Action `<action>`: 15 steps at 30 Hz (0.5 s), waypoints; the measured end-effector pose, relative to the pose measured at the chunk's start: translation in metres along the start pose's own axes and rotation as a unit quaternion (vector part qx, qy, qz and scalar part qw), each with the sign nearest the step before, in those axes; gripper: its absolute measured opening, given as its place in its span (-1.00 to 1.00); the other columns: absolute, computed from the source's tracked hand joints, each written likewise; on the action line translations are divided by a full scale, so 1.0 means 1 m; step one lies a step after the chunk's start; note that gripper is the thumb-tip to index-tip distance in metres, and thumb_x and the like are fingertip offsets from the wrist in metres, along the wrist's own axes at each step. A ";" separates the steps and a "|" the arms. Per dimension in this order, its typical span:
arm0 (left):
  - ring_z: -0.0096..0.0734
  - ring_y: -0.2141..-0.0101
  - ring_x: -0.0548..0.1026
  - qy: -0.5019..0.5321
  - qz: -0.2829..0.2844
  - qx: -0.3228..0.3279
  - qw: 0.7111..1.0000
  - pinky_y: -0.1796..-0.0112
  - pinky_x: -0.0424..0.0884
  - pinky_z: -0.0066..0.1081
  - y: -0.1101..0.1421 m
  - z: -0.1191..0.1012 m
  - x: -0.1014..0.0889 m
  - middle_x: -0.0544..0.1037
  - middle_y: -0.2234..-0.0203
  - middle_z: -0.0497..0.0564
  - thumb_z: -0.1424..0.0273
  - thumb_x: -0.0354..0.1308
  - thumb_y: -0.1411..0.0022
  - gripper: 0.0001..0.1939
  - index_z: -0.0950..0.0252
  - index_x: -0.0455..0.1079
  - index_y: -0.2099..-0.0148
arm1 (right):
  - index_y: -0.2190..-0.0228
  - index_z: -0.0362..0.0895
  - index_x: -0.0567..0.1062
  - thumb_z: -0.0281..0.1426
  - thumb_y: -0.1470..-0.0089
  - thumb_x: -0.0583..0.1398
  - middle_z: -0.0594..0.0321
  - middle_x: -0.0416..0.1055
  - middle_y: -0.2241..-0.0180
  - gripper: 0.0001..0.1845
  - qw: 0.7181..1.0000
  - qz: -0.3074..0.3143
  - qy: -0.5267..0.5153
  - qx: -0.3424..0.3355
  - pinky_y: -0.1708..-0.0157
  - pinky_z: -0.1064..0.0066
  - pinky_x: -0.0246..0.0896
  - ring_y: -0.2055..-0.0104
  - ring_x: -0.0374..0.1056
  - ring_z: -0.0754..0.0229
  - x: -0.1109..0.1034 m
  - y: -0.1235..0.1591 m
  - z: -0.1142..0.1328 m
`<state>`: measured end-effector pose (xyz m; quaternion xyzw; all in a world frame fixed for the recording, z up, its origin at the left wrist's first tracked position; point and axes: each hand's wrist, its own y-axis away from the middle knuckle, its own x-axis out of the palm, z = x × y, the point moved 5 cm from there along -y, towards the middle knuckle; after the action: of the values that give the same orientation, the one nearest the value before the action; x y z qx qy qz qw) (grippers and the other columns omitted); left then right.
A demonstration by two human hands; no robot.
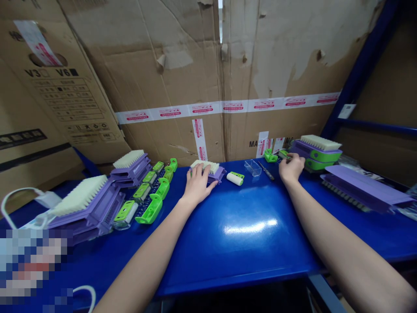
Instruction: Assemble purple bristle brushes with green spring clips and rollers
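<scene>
My left hand (pixel 197 181) lies over a purple brush head (pixel 215 175) with cream bristles facing up. Its fingers are stretched across the bristles, with the thumb apart at the near side. Farther right, my right hand (pixel 292 167) is closed with curled fingers beside a stack of green and purple brushes (pixel 321 154); a small dark bit shows at the fingertips, too hidden to name. Between the hands lie a white and green cylinder-like part (pixel 235 178), a clear plastic box (pixel 253 168) and a screwdriver (pixel 266 170). A bright green part (pixel 270 155) sits just left of my right hand.
On the left stand purple brush heads (pixel 81 198), a row of green-topped small parts (pixel 126 211) and green curved pieces (pixel 152 209). A purple brush (pixel 365 187) lies bristles down at right. Cardboard (pixel 169 78) backs the blue table (pixel 244 256). A white cable (pixel 13 193) runs at left.
</scene>
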<state>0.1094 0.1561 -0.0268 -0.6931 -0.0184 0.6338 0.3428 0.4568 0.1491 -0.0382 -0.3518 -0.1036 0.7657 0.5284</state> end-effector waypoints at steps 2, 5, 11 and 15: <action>0.03 -0.15 0.12 0.001 0.000 -0.001 1.000 -0.07 0.11 0.00 0.000 0.000 0.000 0.18 -0.15 0.28 0.09 -0.01 -0.21 -0.39 0.29 0.09 -0.22 | 0.12 -0.25 0.41 -0.43 -0.01 0.03 -0.03 0.26 0.22 -0.62 0.999 0.026 0.017 0.019 0.14 0.22 0.15 0.21 0.24 0.03 0.002 0.002 0.000; 0.02 -0.15 0.12 0.002 0.000 -0.001 1.000 -0.07 0.11 0.00 0.000 0.000 0.000 0.19 -0.15 0.28 0.09 -0.01 -0.21 -0.39 0.28 0.09 -0.22 | 0.10 -0.23 0.39 -0.35 -0.05 0.02 -0.03 0.30 0.25 -0.60 0.997 0.055 0.040 0.035 0.18 0.18 0.15 0.20 0.25 -0.01 0.004 0.004 0.000; 0.02 -0.15 0.12 0.001 0.002 0.000 1.000 -0.06 0.11 -0.01 0.000 0.000 0.000 0.18 -0.15 0.28 0.08 -0.02 -0.22 -0.39 0.28 0.08 -0.22 | 0.09 -0.18 0.41 -0.14 0.00 0.10 -0.05 0.33 0.16 -0.50 0.990 0.074 0.121 -0.015 0.15 0.09 0.08 0.10 0.20 -0.09 0.005 0.008 0.012; 0.01 -0.15 0.12 -0.001 -0.001 0.001 1.000 -0.06 0.11 -0.02 0.000 0.000 0.000 0.19 -0.15 0.27 0.09 -0.02 -0.21 -0.39 0.27 0.08 -0.22 | 0.18 -0.18 0.46 -0.15 -0.05 0.07 -0.04 0.35 0.11 -0.58 0.976 0.081 0.164 -0.120 0.11 0.08 0.02 0.04 0.15 -0.10 0.007 0.011 0.025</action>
<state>0.1097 0.1562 -0.0267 -0.6922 -0.0187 0.6338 0.3447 0.4309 0.1563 -0.0288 -0.5402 -0.0779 0.7200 0.4285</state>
